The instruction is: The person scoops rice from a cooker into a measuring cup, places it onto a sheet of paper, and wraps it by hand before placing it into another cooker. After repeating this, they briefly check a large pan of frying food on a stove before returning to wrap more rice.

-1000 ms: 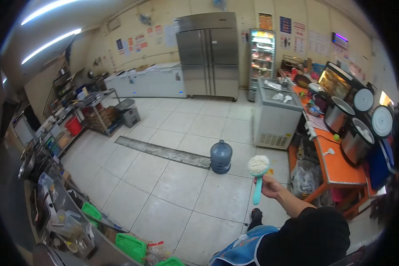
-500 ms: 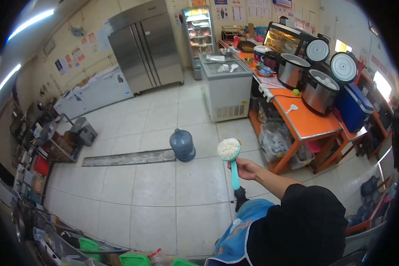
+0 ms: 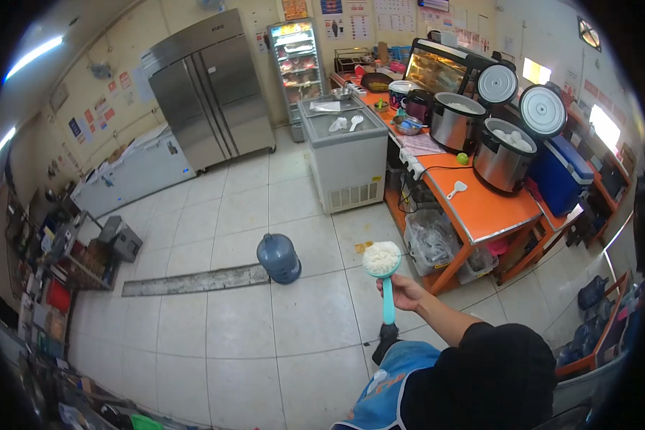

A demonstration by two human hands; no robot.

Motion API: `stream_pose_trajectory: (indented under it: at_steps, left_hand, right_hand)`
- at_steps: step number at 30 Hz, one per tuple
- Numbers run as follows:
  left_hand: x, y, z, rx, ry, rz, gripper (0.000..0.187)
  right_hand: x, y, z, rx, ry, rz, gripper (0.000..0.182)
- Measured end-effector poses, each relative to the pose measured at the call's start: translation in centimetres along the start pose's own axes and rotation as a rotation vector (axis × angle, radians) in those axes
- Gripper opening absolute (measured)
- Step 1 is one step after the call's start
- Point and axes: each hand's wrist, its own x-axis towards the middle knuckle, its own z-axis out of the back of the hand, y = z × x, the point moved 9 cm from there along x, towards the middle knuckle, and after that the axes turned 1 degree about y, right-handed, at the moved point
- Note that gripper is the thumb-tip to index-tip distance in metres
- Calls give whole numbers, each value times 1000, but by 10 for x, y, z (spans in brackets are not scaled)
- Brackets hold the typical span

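My right hand [image 3: 407,294] is closed around the handle of a turquoise scoop [image 3: 388,304], held out over the tiled floor. The bowl of the scoop is heaped with white cooked rice [image 3: 381,257]. My left hand is out of view. Off to the right, two steel rice cookers stand with lids raised on an orange table [image 3: 489,209]. White rice shows in the farther cooker [image 3: 453,127]; the nearer cooker [image 3: 504,163] has pale rounded lumps inside. A white rice paddle [image 3: 457,188] lies at the front of that table.
A blue water jug [image 3: 279,259] stands on the floor ahead, at the end of a drain strip [image 3: 193,281]. A chest freezer [image 3: 347,168] adjoins the orange table, with a steel refrigerator [image 3: 215,93] behind. Shelving with goods [image 3: 79,251] lines the left.
The view has swung slightly, so the room's furniture sits farther left, and the floor jug appears lower. My right hand still grips the scoop with the rice, now a little lower and farther right in view.
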Motion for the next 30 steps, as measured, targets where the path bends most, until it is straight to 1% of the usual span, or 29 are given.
stream_pose_trajectory:
  at_steps: [3, 4, 7, 8, 9, 12, 13, 14, 15, 16, 17, 18, 19, 20, 21, 22, 23, 24, 25, 26, 27, 28, 29, 30]
  left_hand:
    - [51, -43, -33, 53, 113, 36, 51]
    - [68, -54, -47, 63, 147, 57, 51]
    - [130, -85, -87, 111, 241, 145, 51]
    - [150, -89, -103, 131, 284, 184, 51]
    - [169, -94, -117, 150, 332, 223, 51]
    - [236, -110, -151, 218, 579, 313, 52]
    - [271, -116, -154, 252, 695, 322, 52]
    - [319, -132, -153, 293, 818, 299, 52]
    - [385, -161, -147, 339, 927, 224, 52]
    - [457, -200, -133, 380, 947, 109, 52]
    - [560, -269, -109, 447, 782, -267, 45]
    - [646, -340, -77, 570, 519, -613, 39]
    - [671, -461, -78, 1319, 291, -736, 20]
    - [724, -544, -43, 1243, 244, -459, 25]
    - [762, -651, -45, 997, 125, -437, 25]
    - [798, -759, -45, 716, 15, -446, 25]
    - [797, -874, -37, 449, -83, -487, 26]
    - [774, -980, -44, 672, -192, -743, 28]
    - [790, -1065, -71, 687, -129, -855, 34]
    - [764, -1146, -80, 661, -191, -789, 39]
    - [736, -1211, -92, 612, -146, -838, 47]
    - [722, -1266, -115, 504, -188, -877, 53]
    - [708, -1298, -131, 476, -37, -765, 50]
    - [693, -1330, -149, 463, -40, -898, 46]
  right_hand:
    - [19, 55, 39, 29, -8, 46, 41]
    - [28, 74, 46, 54, 46, 47, 40]
    - [49, 133, 85, 94, 76, 68, 42]
    - [54, 154, 103, 88, 15, 92, 44]
    - [57, 173, 114, 94, 4, 75, 44]
    - [75, 235, 136, 161, 3, 188, 49]
    - [83, 251, 141, 164, 5, 174, 49]
    - [88, 271, 152, 140, -41, 233, 51]
    - [94, 290, 161, 113, -86, 271, 54]
    - [101, 308, 173, 67, -164, 333, 54]
    - [111, 321, 187, 100, -170, 357, 52]
    - [116, 339, 196, 55, -203, 397, 51]
    - [133, 355, 201, 114, -146, 451, 50]
    - [137, 370, 236, 39, -262, 450, 49]
    - [152, 390, 233, 87, -180, 511, 48]
    - [168, 408, 237, 76, -100, 542, 41]
    - [187, 420, 227, 341, 25, 579, 43]
    - [202, 433, 217, 363, 79, 547, 47]
    - [220, 444, 198, 378, 133, 537, 52]
    - [237, 451, 200, 357, 97, 524, 52]
    - [246, 456, 204, 364, 56, 541, 54]
    - [253, 464, 210, 372, 25, 581, 55]
    - [261, 479, 216, 372, 11, 650, 57]
    - [265, 499, 223, 366, 10, 752, 58]
